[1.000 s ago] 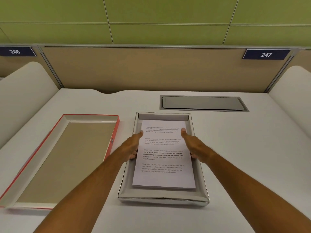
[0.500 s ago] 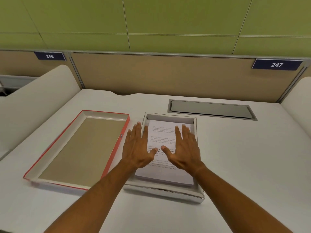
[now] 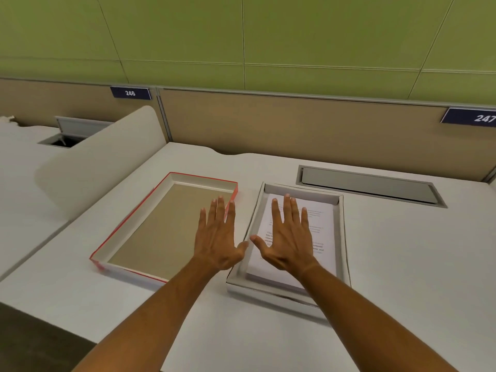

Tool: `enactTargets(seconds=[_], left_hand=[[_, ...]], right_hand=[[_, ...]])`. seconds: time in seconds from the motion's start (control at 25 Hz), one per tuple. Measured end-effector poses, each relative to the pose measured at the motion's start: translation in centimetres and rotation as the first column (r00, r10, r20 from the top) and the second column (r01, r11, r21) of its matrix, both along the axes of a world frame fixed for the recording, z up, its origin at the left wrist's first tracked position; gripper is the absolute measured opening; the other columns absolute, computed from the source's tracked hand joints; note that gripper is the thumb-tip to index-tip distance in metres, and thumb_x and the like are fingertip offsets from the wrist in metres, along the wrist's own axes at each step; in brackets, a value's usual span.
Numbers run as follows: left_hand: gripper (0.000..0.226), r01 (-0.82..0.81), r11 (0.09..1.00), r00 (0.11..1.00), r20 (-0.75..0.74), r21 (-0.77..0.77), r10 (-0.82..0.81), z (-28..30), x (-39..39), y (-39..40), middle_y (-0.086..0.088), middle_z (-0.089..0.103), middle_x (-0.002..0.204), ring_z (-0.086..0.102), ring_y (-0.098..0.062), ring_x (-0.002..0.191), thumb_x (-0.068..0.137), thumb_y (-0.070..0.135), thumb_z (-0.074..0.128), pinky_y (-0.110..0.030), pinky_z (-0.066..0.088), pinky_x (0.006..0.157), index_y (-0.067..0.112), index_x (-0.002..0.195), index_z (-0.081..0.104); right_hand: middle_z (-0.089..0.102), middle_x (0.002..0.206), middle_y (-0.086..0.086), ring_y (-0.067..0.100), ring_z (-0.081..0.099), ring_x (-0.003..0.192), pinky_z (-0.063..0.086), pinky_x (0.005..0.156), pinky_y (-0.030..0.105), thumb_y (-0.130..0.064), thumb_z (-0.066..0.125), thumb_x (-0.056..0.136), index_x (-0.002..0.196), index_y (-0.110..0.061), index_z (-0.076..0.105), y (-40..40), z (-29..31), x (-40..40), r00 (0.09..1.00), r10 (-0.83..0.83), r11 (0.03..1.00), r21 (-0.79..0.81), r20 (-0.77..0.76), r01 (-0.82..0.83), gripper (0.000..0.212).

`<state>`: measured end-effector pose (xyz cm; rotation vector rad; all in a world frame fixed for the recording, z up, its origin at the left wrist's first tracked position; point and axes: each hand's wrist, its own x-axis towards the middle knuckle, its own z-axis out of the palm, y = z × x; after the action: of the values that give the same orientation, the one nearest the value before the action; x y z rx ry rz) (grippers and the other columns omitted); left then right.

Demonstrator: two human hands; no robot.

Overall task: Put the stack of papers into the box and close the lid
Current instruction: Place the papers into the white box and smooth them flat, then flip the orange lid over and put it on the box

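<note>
The stack of printed papers (image 3: 320, 226) lies flat inside the shallow grey box (image 3: 342, 237) in the middle of the desk. Left of it the red-edged lid (image 3: 150, 232) rests upside down, its brown inside facing up. My left hand (image 3: 218, 237) hovers flat with fingers spread over the lid's right edge and the gap to the box. My right hand (image 3: 288, 238) is spread flat above the left part of the papers. Neither hand holds anything.
A grey metal cable hatch (image 3: 370, 186) is set into the white desk (image 3: 416, 264) behind the box. A beige partition (image 3: 295, 127) with number plates 246 and 247 runs along the back. A white curved divider (image 3: 102, 162) stands at the left.
Both hands have let go of the papers, opened flat and shifted left; the left one now sits over the lid's edge. The view has swung to the left.
</note>
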<state>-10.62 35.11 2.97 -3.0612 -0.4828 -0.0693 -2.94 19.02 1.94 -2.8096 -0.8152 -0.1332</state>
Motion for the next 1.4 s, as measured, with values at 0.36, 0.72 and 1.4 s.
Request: enactTargets(seconds=[0.36, 0.72, 1.4], left_hand=[[0.093, 0.080, 0.986, 0.989, -0.112, -0.143, -0.097, -1.9, -0.2, 5.3, -0.017, -0.010, 0.164, -0.006, -0.033, 0.152, 0.090, 0.054, 0.044, -0.048, 0.004, 0.123, 0.012, 0.155, -0.008], [0.017, -0.034, 0.928, 0.998, -0.065, -0.372, 0.010, -3.1, 2.1, 8.1, -0.013, 0.067, 0.102, 0.068, -0.030, 0.091, 0.086, 0.012, 0.062, -0.031, 0.052, 0.070, 0.005, 0.100, 0.066], [0.007, 0.301, -0.175, 0.864, 0.190, -0.937, 0.466, 17.6, -1.5, 18.5, -0.002, 0.073, 0.064, 0.069, -0.014, 0.058, 0.087, 0.009, 0.064, -0.029, 0.061, 0.065, 0.004, 0.089, 0.068]], right_hand=[[-0.016, 0.163, 0.012, 0.030, -0.019, 0.148, -0.014, 0.119, 0.049, -0.087, -0.001, 0.066, 0.156, -0.018, -0.007, 6.0, -1.3, -2.2, 0.994, -0.108, 0.994, -0.010, -0.002, 0.108, 0.113], [-0.014, 0.164, 0.013, 0.031, -0.015, 0.150, -0.015, 0.118, 0.047, -0.086, -0.010, 0.061, 0.155, -0.018, -0.009, 7.0, -1.9, -3.1, 0.967, -0.251, 0.967, -0.065, -0.039, 0.248, 0.117], [0.054, 0.140, 0.012, 0.030, 0.056, 0.121, 0.046, 0.105, 0.046, -0.040, 0.052, 0.095, 0.130, -0.013, 0.054, 11.7, 1.3, -1.3, 0.601, 0.046, 0.585, 0.509, -0.798, 0.631, 0.045]])
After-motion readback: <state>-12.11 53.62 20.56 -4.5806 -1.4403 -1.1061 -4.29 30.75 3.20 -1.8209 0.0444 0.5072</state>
